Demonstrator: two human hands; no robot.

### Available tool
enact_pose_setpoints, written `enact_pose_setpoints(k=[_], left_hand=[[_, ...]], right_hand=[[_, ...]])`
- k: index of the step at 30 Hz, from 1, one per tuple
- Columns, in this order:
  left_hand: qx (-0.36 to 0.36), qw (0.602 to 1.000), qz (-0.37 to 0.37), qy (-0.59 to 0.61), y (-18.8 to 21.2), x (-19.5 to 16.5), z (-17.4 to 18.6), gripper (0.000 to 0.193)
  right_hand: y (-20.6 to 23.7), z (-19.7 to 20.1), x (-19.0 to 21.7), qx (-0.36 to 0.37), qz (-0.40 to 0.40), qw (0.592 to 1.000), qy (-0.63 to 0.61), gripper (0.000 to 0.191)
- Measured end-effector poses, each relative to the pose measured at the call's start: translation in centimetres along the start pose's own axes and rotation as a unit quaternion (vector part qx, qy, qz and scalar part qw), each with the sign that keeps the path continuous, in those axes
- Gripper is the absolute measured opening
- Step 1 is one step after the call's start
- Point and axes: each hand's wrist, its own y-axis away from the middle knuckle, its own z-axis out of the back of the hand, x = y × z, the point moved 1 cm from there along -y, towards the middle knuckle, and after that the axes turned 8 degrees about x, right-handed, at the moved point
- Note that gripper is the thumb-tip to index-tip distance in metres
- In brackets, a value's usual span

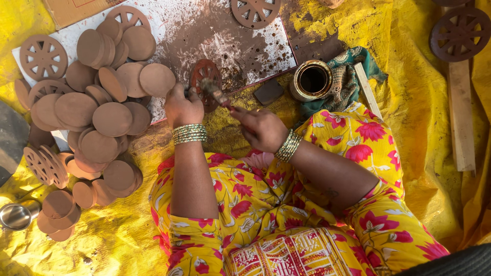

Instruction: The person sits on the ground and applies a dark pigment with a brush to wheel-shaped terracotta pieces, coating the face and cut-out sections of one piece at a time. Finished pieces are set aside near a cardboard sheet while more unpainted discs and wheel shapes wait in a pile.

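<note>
**Painting a clay wheel on the board**

Leftmost, on the yellow sheet [102, 240], a small steel bowl [16, 215] sits at the left edge, with a heap of plain clay discs [110, 120] spilling from the sheet onto the left end of the paint-spattered board [245, 46]. At the board's near edge the left hand [182, 107] is closed on the rim of a spoked clay wheel [204, 76], holding it tilted up. Just to its right, the right hand [263, 128] pinches a paintbrush [215, 92], bristles on the wheel's face. Beyond it, a paint tin [312, 80] rests on a green cloth [348, 76], and a wooden strip [461, 117] lies near the sheet's right edge. The wheel looks stiff, light and brittle, thin at the spokes, probably slick where wet; the rim seems the safest hold.
</note>
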Motion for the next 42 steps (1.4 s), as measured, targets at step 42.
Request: enact_pose_setpoints(k=[42], left_hand=[[-0.009,1.000,0.003,0.016,0.0,-0.5,-0.1,0.013]], right_hand=[[0.0,1.0,-2.0,-0.070,-0.002,0.997,0.021,0.041]])
